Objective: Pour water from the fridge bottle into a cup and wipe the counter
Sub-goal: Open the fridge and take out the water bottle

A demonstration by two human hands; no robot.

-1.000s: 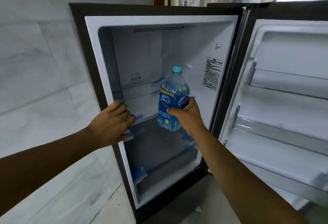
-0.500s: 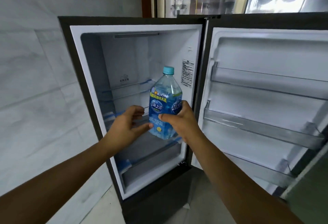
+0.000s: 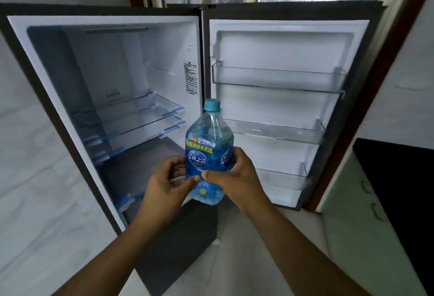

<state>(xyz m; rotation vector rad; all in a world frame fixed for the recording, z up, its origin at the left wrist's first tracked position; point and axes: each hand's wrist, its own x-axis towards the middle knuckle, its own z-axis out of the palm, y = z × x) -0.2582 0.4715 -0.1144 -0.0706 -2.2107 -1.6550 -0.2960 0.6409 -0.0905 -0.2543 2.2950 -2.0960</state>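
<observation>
- One fridge compartment [image 3: 112,72] stands open on the left, with glass shelves [image 3: 141,117] carrying blue clips across it.
- Left hand [image 3: 164,185]: just left of the bottle, at its lower half. The thumb lies on the front of the label and the fingers curl toward the back. The edges are slightly blurred, so how firmly it grips cannot be told.
- Bottle [image 3: 209,155]: centre of view, outside the compartment, held in the air in front of the line where compartment meets door. Its long axis is close to upright, and the blue cap [image 3: 212,104] is on top and closed.
- Right hand [image 3: 234,176]: wraps the bottle from the right at label height, thumb across the front, its tip almost meeting the left thumb. The hands are together, clamped on the one bottle from opposite flanks.
- Fridge door [image 3: 281,44]: swung wide open to the right, its clear door bins [image 3: 277,80] facing the person.
- Far right: a dark counter top [image 3: 399,190] over a pale green cabinet [image 3: 347,213]. No cup is in view.
- Judgement: the counter lies to the right of both hands, past the open door.
  - The right hand is the nearer one and the likely carrier.
  - The bottle should travel rightward with its cap up.
  - The left hand, on the compartment side, looks better placed to let go and deal with the door.
  - The door's edge sits between bottle and counter and needs clearing.
</observation>
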